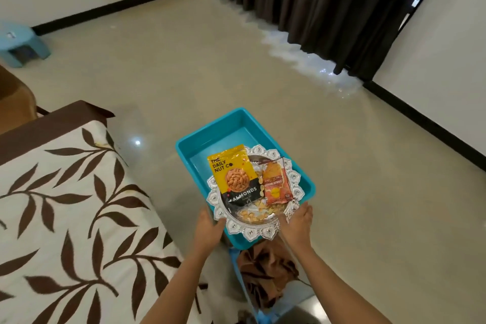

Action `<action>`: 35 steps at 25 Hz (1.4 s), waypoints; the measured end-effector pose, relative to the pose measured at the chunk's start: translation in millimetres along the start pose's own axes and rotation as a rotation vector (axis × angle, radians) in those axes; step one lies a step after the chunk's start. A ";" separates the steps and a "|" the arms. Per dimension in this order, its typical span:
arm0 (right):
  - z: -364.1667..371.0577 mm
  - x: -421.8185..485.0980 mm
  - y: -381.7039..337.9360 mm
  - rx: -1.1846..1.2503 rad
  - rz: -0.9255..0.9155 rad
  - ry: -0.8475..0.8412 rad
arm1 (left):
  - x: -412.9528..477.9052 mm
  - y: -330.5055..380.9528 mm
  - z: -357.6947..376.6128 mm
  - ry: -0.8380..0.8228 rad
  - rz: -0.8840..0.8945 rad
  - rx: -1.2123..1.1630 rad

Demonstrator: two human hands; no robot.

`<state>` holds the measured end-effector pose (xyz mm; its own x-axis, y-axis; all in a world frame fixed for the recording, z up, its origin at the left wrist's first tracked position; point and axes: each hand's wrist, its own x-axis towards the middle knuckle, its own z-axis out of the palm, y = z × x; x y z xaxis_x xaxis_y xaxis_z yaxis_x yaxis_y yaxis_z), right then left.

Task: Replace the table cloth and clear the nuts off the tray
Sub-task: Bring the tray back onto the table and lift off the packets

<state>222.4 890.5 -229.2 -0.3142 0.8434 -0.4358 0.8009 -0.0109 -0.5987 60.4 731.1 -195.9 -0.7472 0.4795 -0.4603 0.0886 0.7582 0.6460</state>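
Head view: left hand (209,226) and right hand (298,222) grasp the silver tray (263,234), held between them.

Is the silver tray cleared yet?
No, loaded: the tray holds an almond pack, an orange packet and loose nuts.

A home room — tiled floor (210,73), dark curtains (328,2), leaf-patterned cloth (65,205).
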 end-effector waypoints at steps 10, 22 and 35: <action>10.1 43.7 6.2 0.344 0.243 0.070 | 46.8 2.9 20.9 -0.050 -0.048 0.065; -52.0 -6.5 -70.6 0.434 0.002 0.136 | -24.4 43.6 -58.2 0.168 0.217 -0.189; 7.6 -204.2 -270.9 0.260 -0.497 -0.136 | -187.9 -75.2 -296.1 0.534 0.190 -0.418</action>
<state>65.7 717.2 16.8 -0.6976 0.7042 -0.1320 0.3936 0.2228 -0.8919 -0.9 453.1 22.3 -0.9745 0.2231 -0.0237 0.0688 0.3978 0.9149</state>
